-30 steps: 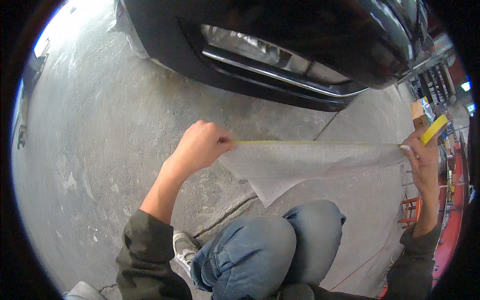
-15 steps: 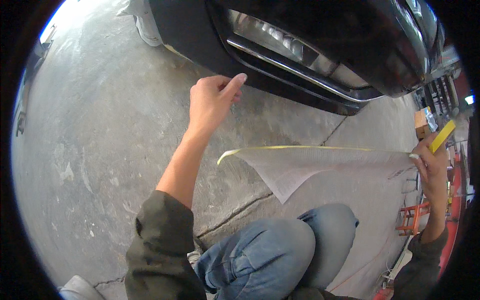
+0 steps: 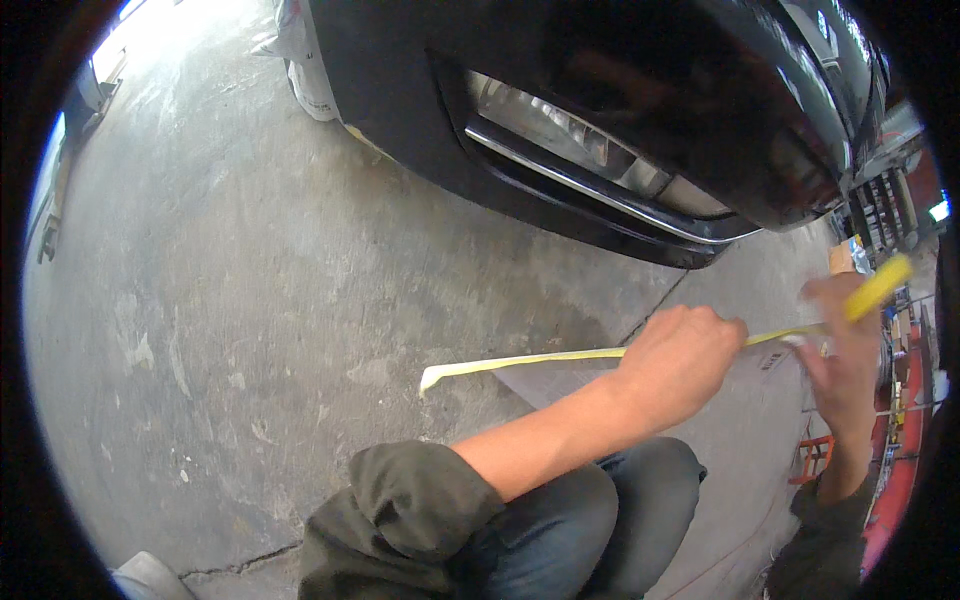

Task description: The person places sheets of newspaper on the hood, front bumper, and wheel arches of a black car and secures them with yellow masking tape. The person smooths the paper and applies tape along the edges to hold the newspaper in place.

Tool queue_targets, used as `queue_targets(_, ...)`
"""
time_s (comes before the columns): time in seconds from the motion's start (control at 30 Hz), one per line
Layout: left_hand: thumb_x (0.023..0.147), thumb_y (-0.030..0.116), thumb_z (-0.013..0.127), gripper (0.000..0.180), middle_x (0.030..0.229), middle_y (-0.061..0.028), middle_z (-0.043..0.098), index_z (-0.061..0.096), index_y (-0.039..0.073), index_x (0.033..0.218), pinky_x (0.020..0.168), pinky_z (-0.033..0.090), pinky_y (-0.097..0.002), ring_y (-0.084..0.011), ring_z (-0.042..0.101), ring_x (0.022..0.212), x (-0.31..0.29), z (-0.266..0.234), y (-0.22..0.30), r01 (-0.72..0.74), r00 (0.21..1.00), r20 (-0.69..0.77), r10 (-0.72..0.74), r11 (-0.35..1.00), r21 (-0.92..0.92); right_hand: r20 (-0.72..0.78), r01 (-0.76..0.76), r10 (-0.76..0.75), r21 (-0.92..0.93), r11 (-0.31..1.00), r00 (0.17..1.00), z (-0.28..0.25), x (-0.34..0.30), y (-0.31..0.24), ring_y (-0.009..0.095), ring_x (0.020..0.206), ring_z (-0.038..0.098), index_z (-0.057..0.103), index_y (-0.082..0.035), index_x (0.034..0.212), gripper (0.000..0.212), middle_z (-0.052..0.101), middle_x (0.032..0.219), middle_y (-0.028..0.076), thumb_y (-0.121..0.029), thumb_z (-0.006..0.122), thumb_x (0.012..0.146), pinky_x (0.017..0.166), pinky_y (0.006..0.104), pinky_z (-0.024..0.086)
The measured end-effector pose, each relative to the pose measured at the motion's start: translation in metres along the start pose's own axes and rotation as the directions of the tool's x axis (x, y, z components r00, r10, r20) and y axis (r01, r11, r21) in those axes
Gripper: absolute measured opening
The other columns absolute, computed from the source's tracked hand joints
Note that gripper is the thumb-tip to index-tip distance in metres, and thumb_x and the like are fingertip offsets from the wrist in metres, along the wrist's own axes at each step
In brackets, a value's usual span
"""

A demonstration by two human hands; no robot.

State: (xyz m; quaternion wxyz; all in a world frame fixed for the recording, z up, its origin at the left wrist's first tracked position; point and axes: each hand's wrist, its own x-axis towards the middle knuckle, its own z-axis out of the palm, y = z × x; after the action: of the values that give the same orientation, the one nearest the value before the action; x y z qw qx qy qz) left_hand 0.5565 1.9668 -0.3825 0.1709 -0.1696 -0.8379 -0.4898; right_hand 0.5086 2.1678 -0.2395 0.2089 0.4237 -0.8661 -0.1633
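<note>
A thin pale paper sheet [image 3: 535,383] hangs over my knees, with a strip of yellow tape [image 3: 520,362] along its upper edge. The strip's free left end bends downward. My left hand [image 3: 685,345] is closed over the taped edge near its right part; its fingertips are mostly hidden behind the back of the hand. At the right, my right hand [image 3: 840,365] is smeared by motion beside the sheet's right end. It holds a yellow tape roll [image 3: 880,286], seen edge-on, and the strip runs toward it. My left forearm hides much of the sheet.
A black car bumper [image 3: 400,130] with a light and chrome trim stands ahead, white wrapping [image 3: 308,90] at its left end. Cracked concrete floor [image 3: 230,330] lies below. To the right are an orange stand [image 3: 815,458], a cardboard box [image 3: 848,256] and red shelving [image 3: 905,450].
My left hand has come from near the bumper, right and down, onto the taped edge. My right hand has shifted slightly with the roll. The sheet's left end has dropped lower.
</note>
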Motion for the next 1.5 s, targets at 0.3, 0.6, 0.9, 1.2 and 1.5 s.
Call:
queue_targets(0.3, 0.096, 0.013, 0.061, 0.018, 0.065, -0.0154, 0.060, 0.069, -0.003, 0.091, 0.059, 0.046, -0.0395, -0.0221, 0.057, 0.059, 0.058, -0.041, 0.008, -0.255, 0.819, -0.571, -0.064, 0.850, -0.460, 0.142, -0.241, 0.989, 0.959, -0.147, -0.040, 0.169, -0.222, 0.029, 0.016, 0.102, 0.057, 0.064, -0.004, 0.118, 0.032, 0.062, 0.111, 0.004, -0.027, 0.065, 0.096, 0.091, 0.0326, 0.043)
queue_targets(0.6, 0.106, 0.015, 0.053, 0.028, 0.060, 0.0061, 0.045, 0.060, 0.002, 0.081, 0.049, 0.031, -0.0268, -0.0026, 0.038, 0.054, 0.090, -0.093, 0.030, -0.516, 0.528, -0.729, -0.436, 0.516, -0.683, 0.532, -0.063, 0.210, 0.449, -0.892, 0.820, 0.257, -0.186, -0.087, 0.028, 0.139, 0.040, 0.028, -0.008, 0.158, 0.075, 0.035, 0.161, 0.009, -0.045, 0.054, 0.099, 0.111, 0.0452, 0.039)
queue_targets(0.9, 0.107, 0.023, 0.050, 0.034, 0.111, -0.0162, 0.067, 0.060, -0.007, 0.117, 0.089, 0.051, -0.0355, -0.0220, 0.064, 0.099, 0.082, -0.122, 0.071, -0.093, 0.621, -0.350, -0.702, 0.377, -0.921, 0.386, -0.443, 0.467, 0.896, 0.014, 0.796, 0.149, -0.112, -0.082, 0.033, 0.149, 0.031, 0.017, -0.005, 0.160, 0.081, 0.027, 0.165, 0.015, -0.034, 0.062, 0.099, 0.122, 0.0491, 0.028)
queue_targets(1.2, 0.106, 0.033, 0.051, 0.048, 0.118, -0.0193, 0.063, 0.048, -0.006, 0.134, 0.093, 0.051, -0.0340, -0.0226, 0.064, 0.105, 0.033, -0.155, 0.055, -0.212, 0.642, -0.690, -0.335, 0.788, -0.579, 0.528, 0.013, 0.666, 0.779, -0.627, 0.526, 0.167, -0.078, -0.004, 0.030, 0.142, 0.042, 0.033, 0.002, 0.152, 0.079, 0.044, 0.152, 0.017, -0.032, 0.073, 0.094, 0.118, 0.0465, 0.036)
queue_targets(1.5, 0.106, 0.022, 0.055, 0.039, 0.129, -0.0174, 0.060, 0.050, -0.010, 0.129, 0.107, 0.048, -0.0344, -0.0221, 0.059, 0.120, -0.039, -0.200, -0.016, -0.380, 0.318, -0.856, -0.407, 0.773, -0.509, 0.194, -0.213, 0.562, 0.977, -0.033, 0.804, 0.046, 0.048, 0.077, 0.025, 0.121, 0.062, 0.054, 0.001, 0.138, 0.068, 0.064, 0.132, 0.014, -0.035, 0.079, 0.087, 0.104, 0.0384, 0.050)
